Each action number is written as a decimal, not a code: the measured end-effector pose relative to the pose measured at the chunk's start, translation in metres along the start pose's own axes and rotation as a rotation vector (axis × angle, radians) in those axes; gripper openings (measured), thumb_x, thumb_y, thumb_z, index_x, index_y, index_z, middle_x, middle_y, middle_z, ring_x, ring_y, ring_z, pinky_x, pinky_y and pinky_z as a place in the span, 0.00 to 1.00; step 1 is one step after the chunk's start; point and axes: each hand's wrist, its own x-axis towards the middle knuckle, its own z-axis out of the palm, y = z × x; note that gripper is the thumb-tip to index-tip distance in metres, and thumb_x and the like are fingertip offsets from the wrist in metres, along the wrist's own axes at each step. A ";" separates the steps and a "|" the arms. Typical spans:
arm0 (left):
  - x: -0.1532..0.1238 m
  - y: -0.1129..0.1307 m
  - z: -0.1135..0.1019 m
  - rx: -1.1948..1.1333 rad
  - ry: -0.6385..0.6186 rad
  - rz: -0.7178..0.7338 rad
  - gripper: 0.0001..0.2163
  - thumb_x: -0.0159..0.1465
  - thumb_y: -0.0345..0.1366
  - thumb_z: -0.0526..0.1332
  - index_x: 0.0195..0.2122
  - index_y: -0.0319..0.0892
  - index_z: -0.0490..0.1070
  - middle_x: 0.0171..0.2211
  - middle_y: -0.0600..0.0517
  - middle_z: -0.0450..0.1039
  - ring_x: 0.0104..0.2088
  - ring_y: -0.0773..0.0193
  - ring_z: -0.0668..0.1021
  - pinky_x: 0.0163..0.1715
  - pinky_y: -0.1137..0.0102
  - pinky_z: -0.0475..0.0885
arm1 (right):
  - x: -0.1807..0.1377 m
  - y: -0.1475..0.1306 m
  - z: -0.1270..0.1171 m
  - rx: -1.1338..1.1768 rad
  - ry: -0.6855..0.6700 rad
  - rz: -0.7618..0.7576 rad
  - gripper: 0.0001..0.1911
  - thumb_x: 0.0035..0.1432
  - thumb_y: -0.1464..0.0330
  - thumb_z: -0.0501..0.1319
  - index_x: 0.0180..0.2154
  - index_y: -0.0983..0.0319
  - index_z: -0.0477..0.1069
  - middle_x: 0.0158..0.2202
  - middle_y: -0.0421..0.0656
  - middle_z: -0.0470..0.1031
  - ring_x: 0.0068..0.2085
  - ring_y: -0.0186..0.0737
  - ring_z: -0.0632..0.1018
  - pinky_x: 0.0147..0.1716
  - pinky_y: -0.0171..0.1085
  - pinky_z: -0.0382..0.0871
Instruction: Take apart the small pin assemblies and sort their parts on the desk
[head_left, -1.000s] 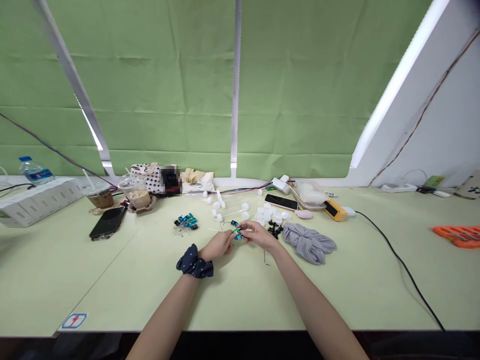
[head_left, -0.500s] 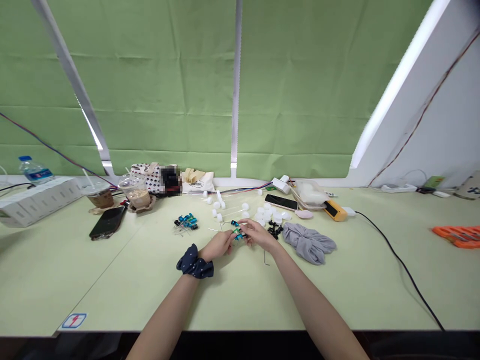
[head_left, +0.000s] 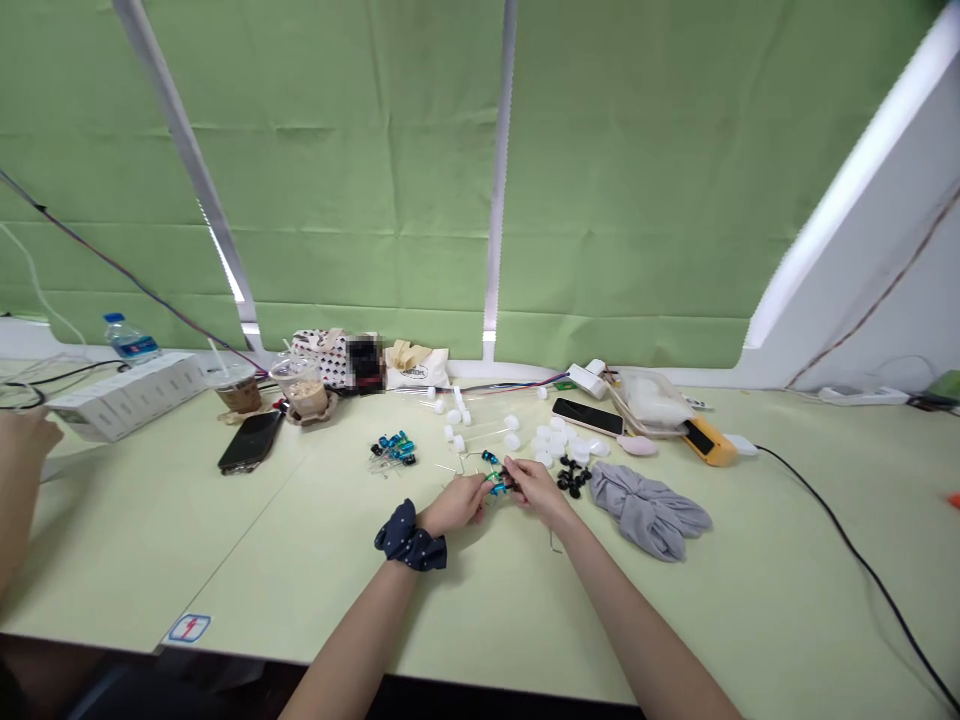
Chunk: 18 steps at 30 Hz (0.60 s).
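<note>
This seems to be a shared work room, something between an office and a small assembly workshop. The long pale desk bears a label, and another person's arm is at the left. Groups of small blue parts and black parts lie near drink cups and phones. Green blinds cover the far side.

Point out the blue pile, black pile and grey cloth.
Blue pile [head_left: 398, 446]: head view, on its middle pieces.
Black pile [head_left: 575, 478]: head view, on its middle pieces.
Grey cloth [head_left: 648, 508]: head view, on its middle folds.
</note>
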 end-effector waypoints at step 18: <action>-0.003 0.002 0.002 0.064 -0.033 -0.021 0.23 0.67 0.47 0.38 0.31 0.39 0.65 0.19 0.51 0.72 0.22 0.65 0.73 0.31 0.72 0.66 | -0.011 -0.010 -0.002 -0.135 -0.147 0.035 0.23 0.49 0.49 0.58 0.39 0.60 0.65 0.28 0.38 0.66 0.17 0.25 0.63 0.14 0.28 0.53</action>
